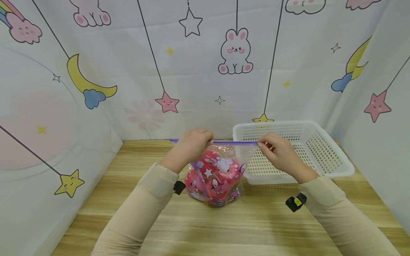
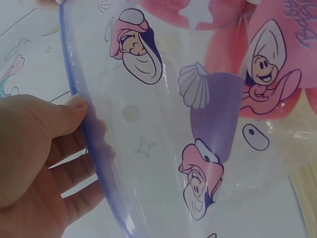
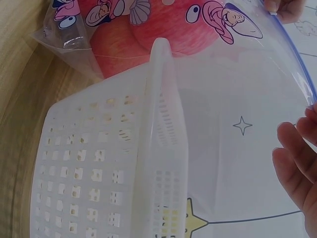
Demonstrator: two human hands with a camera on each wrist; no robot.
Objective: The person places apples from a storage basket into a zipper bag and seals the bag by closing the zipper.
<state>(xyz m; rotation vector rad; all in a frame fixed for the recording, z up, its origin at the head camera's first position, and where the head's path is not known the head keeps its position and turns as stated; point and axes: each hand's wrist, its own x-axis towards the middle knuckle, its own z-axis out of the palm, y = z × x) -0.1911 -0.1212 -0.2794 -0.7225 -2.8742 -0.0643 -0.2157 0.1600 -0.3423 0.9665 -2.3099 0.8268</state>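
A clear zip bag (image 1: 208, 172) printed with pink cartoon shells and stars stands on the table, a purple zip strip (image 1: 235, 143) along its top. Red rounded things that look like apples (image 3: 121, 49) fill its lower part, partly hidden by the print. My left hand (image 1: 194, 144) pinches the strip left of its middle; in the left wrist view the thumb (image 2: 74, 111) lies on the strip, with fingers behind the film. At the strip's right end, my right hand (image 1: 280, 153) pinches it between thumb and forefinger. The strip is stretched nearly straight between both hands.
A white perforated plastic basket (image 1: 336, 156) stands behind and right of the bag, its left rim overlapped by the bag's clear film. The wooden table (image 1: 205, 231) ends at a printed curtain (image 1: 205, 71) at the back and both sides.
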